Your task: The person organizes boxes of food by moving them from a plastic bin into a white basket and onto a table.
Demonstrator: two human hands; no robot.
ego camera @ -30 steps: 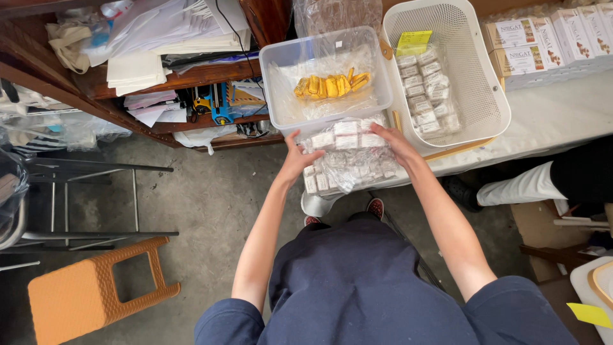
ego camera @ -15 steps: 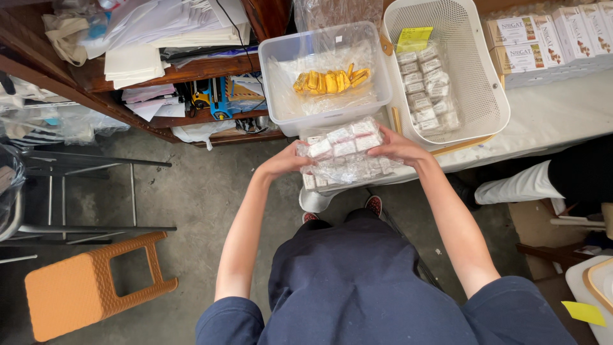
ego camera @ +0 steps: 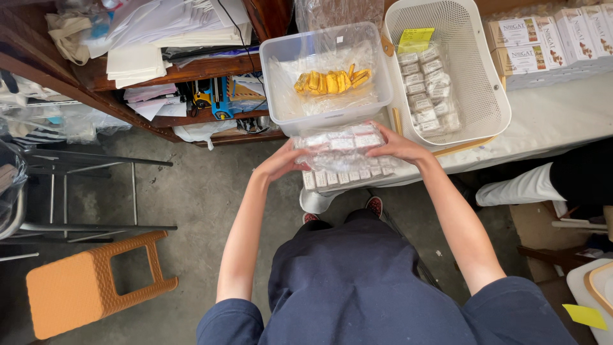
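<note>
Now both of your hands hold a clear plastic bag of small white wrapped packets just in front of you, above the near edge of the white-covered table. Your left hand grips the bag's left end, fingers curled around it. Your right hand lies over the bag's right end, fingers spread and pressed on its top. The bag sits roughly level between the two hands.

Just beyond the bag, on the table, stands a clear plastic tub lined with plastic film, with a cluster of yellow wrapped pieces inside. To its right, touching or nearly touching it, is a white perforated basket holding another bag of small white packets and a yellow note. Far right on the table are white boxes wrapped in clear film.

To the left, a wooden shelf carries stacked papers. On the concrete floor at near left stands an orange plastic stool.
</note>
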